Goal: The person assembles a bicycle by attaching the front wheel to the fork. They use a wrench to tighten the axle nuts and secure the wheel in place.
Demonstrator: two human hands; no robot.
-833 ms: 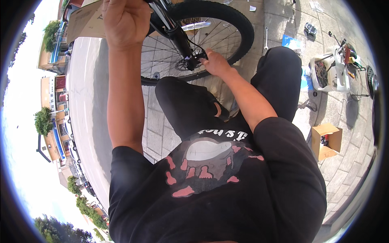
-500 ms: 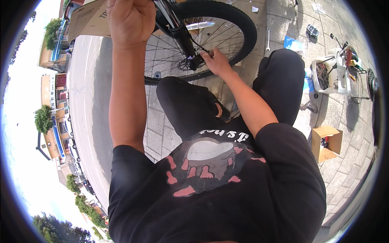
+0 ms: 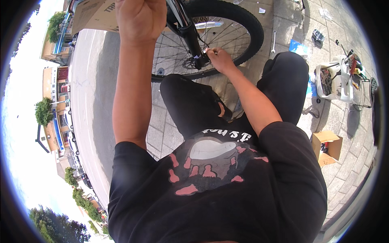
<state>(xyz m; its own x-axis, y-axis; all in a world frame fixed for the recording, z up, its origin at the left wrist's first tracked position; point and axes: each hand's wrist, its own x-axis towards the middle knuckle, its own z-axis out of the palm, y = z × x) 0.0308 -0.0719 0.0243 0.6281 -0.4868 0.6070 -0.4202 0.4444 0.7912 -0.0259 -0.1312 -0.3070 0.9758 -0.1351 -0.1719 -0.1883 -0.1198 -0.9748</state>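
Observation:
A bicycle's front wheel (image 3: 254,32) stands before my knees, with its black fork (image 3: 188,36) running down to the hub and a disc brake rotor (image 3: 188,63) beside it. My right hand (image 3: 221,60) is at the fork's lower end, thumb and fingers pinched together near a thin black cable (image 3: 201,40). Whatever small part lies between the fingertips is hidden. My left hand (image 3: 142,20) is raised beside the upper fork, its wrist toward me. The top edge of the picture cuts off its fingers, so its hold does not show.
A large cardboard box (image 3: 95,16) stands at the far left, by the road. On the paving to the right lie a wrench (image 3: 274,42), a blue-and-white packet (image 3: 298,47), a white tub (image 3: 347,87) with tools and an open small carton (image 3: 333,149).
The whole view has shifted a little, so wheel and arms sit further right. My left hand's fingers have passed further out of the top edge. My right hand stays at the fork's lower end.

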